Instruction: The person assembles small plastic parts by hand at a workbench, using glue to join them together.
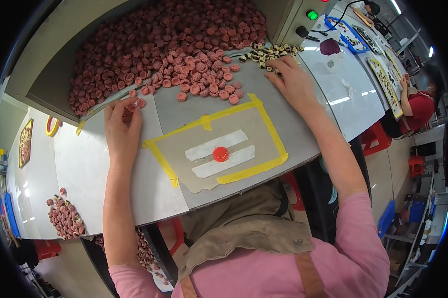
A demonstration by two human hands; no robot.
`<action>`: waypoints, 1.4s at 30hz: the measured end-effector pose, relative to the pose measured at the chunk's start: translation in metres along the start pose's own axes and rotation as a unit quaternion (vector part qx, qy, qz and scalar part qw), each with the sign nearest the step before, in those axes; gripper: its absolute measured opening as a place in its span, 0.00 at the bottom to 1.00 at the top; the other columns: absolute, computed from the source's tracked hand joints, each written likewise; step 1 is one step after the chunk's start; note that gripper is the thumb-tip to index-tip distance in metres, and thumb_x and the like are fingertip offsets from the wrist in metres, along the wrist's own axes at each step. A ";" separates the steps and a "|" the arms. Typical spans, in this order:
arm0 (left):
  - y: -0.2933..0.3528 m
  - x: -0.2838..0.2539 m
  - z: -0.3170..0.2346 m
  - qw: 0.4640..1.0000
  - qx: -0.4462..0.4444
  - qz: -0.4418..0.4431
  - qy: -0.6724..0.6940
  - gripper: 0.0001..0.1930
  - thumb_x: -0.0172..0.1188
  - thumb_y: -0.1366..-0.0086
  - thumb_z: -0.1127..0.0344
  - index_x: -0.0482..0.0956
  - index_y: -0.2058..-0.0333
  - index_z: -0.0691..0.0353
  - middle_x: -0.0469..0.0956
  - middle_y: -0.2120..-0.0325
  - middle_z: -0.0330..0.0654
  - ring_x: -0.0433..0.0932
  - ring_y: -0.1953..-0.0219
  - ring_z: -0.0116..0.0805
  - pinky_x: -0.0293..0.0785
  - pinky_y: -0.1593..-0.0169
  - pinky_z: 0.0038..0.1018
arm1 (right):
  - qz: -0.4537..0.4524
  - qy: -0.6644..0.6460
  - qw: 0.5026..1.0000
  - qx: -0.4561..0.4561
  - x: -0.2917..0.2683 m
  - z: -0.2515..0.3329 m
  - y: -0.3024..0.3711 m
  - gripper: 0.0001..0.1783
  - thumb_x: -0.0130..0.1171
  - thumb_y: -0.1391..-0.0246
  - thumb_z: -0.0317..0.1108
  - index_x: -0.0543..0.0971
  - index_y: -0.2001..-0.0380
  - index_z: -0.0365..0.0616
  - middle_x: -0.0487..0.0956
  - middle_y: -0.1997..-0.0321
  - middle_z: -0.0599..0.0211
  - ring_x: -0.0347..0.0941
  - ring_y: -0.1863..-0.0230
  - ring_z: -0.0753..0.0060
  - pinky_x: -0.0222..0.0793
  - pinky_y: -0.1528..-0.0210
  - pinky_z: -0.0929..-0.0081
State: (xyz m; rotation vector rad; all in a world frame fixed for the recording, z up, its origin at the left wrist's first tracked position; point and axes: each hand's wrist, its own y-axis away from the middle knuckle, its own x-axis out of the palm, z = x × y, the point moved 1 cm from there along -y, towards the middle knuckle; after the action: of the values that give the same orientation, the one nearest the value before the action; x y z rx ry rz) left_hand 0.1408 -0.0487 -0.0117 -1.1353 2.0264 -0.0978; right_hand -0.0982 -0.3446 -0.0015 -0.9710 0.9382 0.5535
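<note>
My left hand (119, 126) is closed at the front edge of a big heap of pink, bumpy, raspberry-shaped cups (196, 69). Its thumb and fingers pinch one pink cup, partly hidden by the fingers; another lies beside the fingertips. To the right, my right hand (294, 87) reaches into a small pile of cream-and-black cube-like pieces (263, 53). Thumb and forefinger close around one of these pieces at the pile's near edge. Between my forearms, a red round button-like disc (220, 154) sits on two white strips, inside a yellow tape frame (276, 131) on the table.
A machine housing (40, 74) with a green light (312, 15) surrounds the heap. At the left table edge lies a pile of finished-looking pink pieces (66, 218). A purple item (329, 47) rests at right. Another person in red (421, 109) sits by trays on the far right.
</note>
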 end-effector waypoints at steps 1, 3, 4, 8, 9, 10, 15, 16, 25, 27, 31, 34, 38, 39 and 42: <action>0.000 -0.001 -0.002 1.000 0.000 -0.004 0.021 0.10 0.56 0.37 0.74 0.76 0.56 0.65 0.72 0.60 0.41 0.74 0.65 0.26 0.73 0.58 0.21 | 0.000 0.001 1.000 0.001 0.001 -0.002 -0.001 0.12 0.58 0.45 0.37 0.77 0.58 0.46 0.75 0.58 0.63 0.73 0.61 0.57 0.69 0.60 0.65; 0.002 -0.003 -0.005 0.999 -0.002 -0.007 0.043 0.10 0.56 0.36 0.73 0.76 0.56 0.65 0.73 0.61 0.40 0.73 0.65 0.24 0.72 0.58 0.20 | -0.030 0.037 0.994 -0.101 0.003 -0.004 -0.005 0.12 0.60 0.47 0.35 0.78 0.60 0.44 0.76 0.61 0.63 0.73 0.61 0.58 0.69 0.59 0.67; 0.004 -0.003 -0.006 0.991 -0.045 0.002 0.126 0.09 0.57 0.36 0.72 0.76 0.57 0.65 0.74 0.63 0.38 0.72 0.64 0.22 0.71 0.58 0.19 | -0.028 0.037 0.994 -0.101 0.001 -0.002 -0.003 0.12 0.60 0.47 0.35 0.78 0.60 0.44 0.76 0.61 0.63 0.73 0.61 0.58 0.69 0.59 0.67; 0.016 -0.002 -0.022 0.958 -0.125 0.026 0.255 0.09 0.58 0.35 0.71 0.76 0.58 0.65 0.75 0.67 0.33 0.69 0.64 0.18 0.67 0.58 0.15 | 0.018 -0.097 0.994 -0.052 -0.013 0.030 0.016 0.09 0.58 0.48 0.29 0.78 0.62 0.42 0.77 0.63 0.64 0.73 0.59 0.63 0.69 0.56 0.72; 0.024 -0.003 -0.030 0.958 -0.131 0.026 0.255 0.09 0.58 0.35 0.71 0.76 0.58 0.65 0.75 0.67 0.33 0.69 0.64 0.18 0.67 0.58 0.15 | 0.054 -0.215 0.975 0.027 -0.017 0.041 0.025 0.08 0.58 0.48 0.27 0.77 0.62 0.42 0.78 0.62 0.64 0.73 0.59 0.65 0.69 0.54 0.73; 0.035 -0.003 -0.041 0.943 -0.155 0.048 0.290 0.10 0.58 0.35 0.71 0.76 0.57 0.65 0.74 0.67 0.33 0.69 0.65 0.18 0.66 0.58 0.16 | 0.061 -0.214 0.975 0.027 -0.023 0.048 0.035 0.08 0.58 0.48 0.27 0.77 0.62 0.42 0.78 0.62 0.64 0.73 0.59 0.65 0.69 0.54 0.73; 0.073 0.010 -0.078 0.832 -0.256 0.080 0.487 0.16 0.54 0.31 0.65 0.73 0.48 0.68 0.74 0.62 0.36 0.70 0.65 0.20 0.68 0.58 0.19 | 0.121 -0.276 0.951 -0.069 -0.018 0.059 0.070 0.12 0.57 0.49 0.22 0.77 0.59 0.42 0.79 0.57 0.65 0.72 0.55 0.66 0.68 0.52 0.74; 0.077 0.012 -0.084 0.831 -0.258 0.079 0.486 0.16 0.54 0.31 0.65 0.73 0.48 0.68 0.74 0.62 0.36 0.70 0.65 0.20 0.68 0.58 0.19 | 0.124 -0.277 0.950 -0.069 -0.019 0.061 0.071 0.12 0.57 0.49 0.22 0.77 0.59 0.42 0.79 0.57 0.65 0.72 0.55 0.66 0.68 0.52 0.74; 0.101 0.019 -0.085 0.645 -0.318 0.076 0.690 0.18 0.51 0.30 0.68 0.67 0.44 0.68 0.69 0.60 0.39 0.66 0.67 0.21 0.67 0.63 0.17 | 0.082 -0.173 0.978 -0.082 -0.028 0.068 0.070 0.14 0.60 0.50 0.24 0.77 0.57 0.42 0.78 0.57 0.63 0.71 0.53 0.59 0.69 0.52 0.69; 0.100 0.018 -0.093 0.647 -0.341 0.063 0.679 0.19 0.51 0.30 0.68 0.66 0.43 0.68 0.69 0.60 0.39 0.65 0.67 0.20 0.66 0.63 0.16 | 0.053 -0.178 0.980 -0.065 -0.030 0.076 0.069 0.12 0.60 0.50 0.25 0.78 0.60 0.41 0.78 0.59 0.61 0.72 0.55 0.58 0.69 0.53 0.68; 0.101 0.015 -0.090 0.606 -0.347 0.069 0.712 0.22 0.49 0.30 0.67 0.61 0.40 0.69 0.69 0.54 0.43 0.70 0.59 0.24 0.71 0.55 0.19 | 0.095 -0.095 0.985 -0.109 -0.038 0.073 0.066 0.11 0.60 0.50 0.25 0.78 0.61 0.40 0.77 0.62 0.59 0.73 0.59 0.57 0.68 0.55 0.66; 0.102 0.011 -0.088 0.579 -0.354 0.073 0.731 0.24 0.46 0.29 0.66 0.57 0.38 0.70 0.69 0.49 0.46 0.72 0.50 0.29 0.73 0.48 0.23 | 0.133 -0.064 0.982 -0.121 -0.040 0.081 0.061 0.10 0.59 0.49 0.26 0.78 0.62 0.39 0.77 0.62 0.60 0.73 0.59 0.58 0.69 0.55 0.67; 0.106 0.010 -0.084 0.614 -0.343 0.078 0.707 0.23 0.47 0.29 0.66 0.59 0.39 0.68 0.71 0.51 0.42 0.73 0.52 0.28 0.72 0.49 0.23 | 0.160 -0.051 0.978 -0.120 -0.042 0.088 0.054 0.09 0.59 0.49 0.26 0.78 0.62 0.39 0.77 0.62 0.60 0.72 0.59 0.58 0.69 0.56 0.67; 0.108 0.012 -0.081 0.611 -0.319 0.093 0.719 0.22 0.48 0.29 0.65 0.62 0.40 0.67 0.72 0.53 0.39 0.73 0.52 0.28 0.70 0.47 0.24 | 0.162 -0.092 0.977 -0.107 -0.043 0.090 0.054 0.10 0.59 0.50 0.25 0.77 0.62 0.39 0.77 0.62 0.60 0.72 0.59 0.58 0.69 0.56 0.67; 0.112 0.016 -0.076 0.613 -0.300 0.092 0.725 0.20 0.50 0.30 0.66 0.65 0.41 0.64 0.72 0.53 0.39 0.73 0.53 0.27 0.70 0.48 0.22 | 0.154 -0.175 0.967 -0.105 -0.044 0.107 0.055 0.10 0.59 0.51 0.24 0.77 0.62 0.39 0.76 0.63 0.61 0.72 0.59 0.57 0.69 0.56 0.66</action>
State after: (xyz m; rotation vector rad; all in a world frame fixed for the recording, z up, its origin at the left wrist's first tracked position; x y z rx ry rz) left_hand 0.0081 -0.0163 -0.0164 -1.3606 3.8677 -0.3349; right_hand -0.1180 -0.2240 0.0374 -0.8807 0.7222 1.0702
